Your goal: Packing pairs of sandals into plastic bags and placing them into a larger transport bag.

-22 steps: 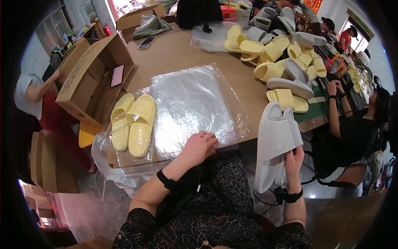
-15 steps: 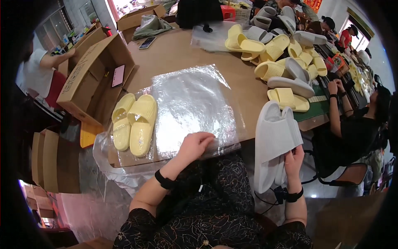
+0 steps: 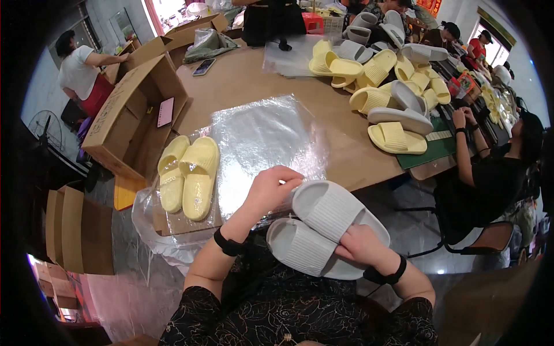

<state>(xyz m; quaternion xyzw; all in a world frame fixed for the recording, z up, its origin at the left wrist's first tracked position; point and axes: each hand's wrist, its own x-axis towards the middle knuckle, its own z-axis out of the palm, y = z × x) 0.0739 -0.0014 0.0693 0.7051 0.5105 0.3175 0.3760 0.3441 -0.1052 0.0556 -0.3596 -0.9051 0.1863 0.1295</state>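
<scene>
My right hand (image 3: pixel 362 245) grips a pair of light grey slippers (image 3: pixel 329 210) over my lap at the table's near edge, its fingers at the inner sides of the straps. The slippers lie side by side, toes toward upper left. Close to them, my left hand (image 3: pixel 272 189) is closed in a pinch at the near edge of a clear plastic bag (image 3: pixel 259 132); the toe of one slipper partly hides that edge. More clear bags appear to lie beneath it. To the left, a yellow pair of slippers (image 3: pixel 197 179) rests in clear film on the table.
A heap of yellow and grey slippers (image 3: pixel 392 104) covers the table's far right. An open cardboard box (image 3: pixel 124 121) stands at left, with a phone (image 3: pixel 203 67) beyond it. A co-worker (image 3: pixel 490 167) sits at right; another person (image 3: pixel 86 69) stands at far left.
My right hand has brought the grey slippers leftward from the right side to in front of me, turning them toe-first toward the bag. My left hand has risen slightly.
</scene>
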